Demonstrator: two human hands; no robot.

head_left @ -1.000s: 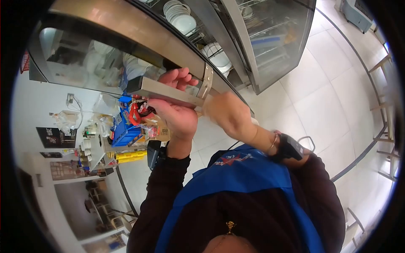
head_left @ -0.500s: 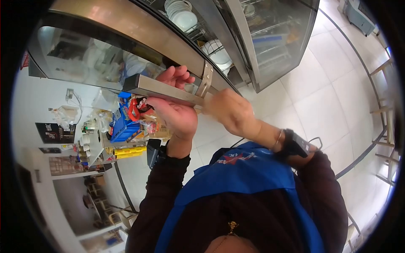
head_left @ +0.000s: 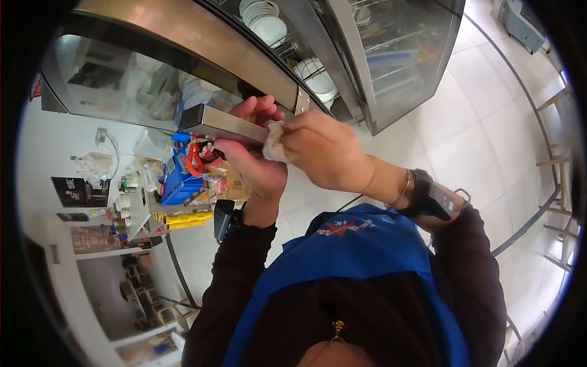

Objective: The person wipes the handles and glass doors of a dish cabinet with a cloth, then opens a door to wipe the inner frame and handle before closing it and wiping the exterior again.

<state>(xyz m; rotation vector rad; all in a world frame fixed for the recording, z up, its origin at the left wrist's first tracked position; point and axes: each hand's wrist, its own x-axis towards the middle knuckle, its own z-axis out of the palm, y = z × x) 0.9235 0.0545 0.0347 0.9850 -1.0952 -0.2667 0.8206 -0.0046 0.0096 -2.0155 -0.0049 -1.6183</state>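
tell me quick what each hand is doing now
left hand: closed around the metal door handle
right hand: closed on a white cloth, pressed to the handle

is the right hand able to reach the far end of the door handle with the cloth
Probably yes: the right hand presses the cloth on the handle, but the left hand grips the bar between, so it must pass over it.

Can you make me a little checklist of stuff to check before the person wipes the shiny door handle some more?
1. Left hand gripping the metal handle: ok, fingers wrap around the bar.
2. Right hand holding the white cloth: ok, it is bunched in the fingers.
3. Cloth touching the handle: ok, pressed against the bar beside the left hand.
4. Glass door closed: cannot tell.
5. Handle clean: cannot tell, glare hides smudges.
6. Plates behind the glass stacked steady: ok.
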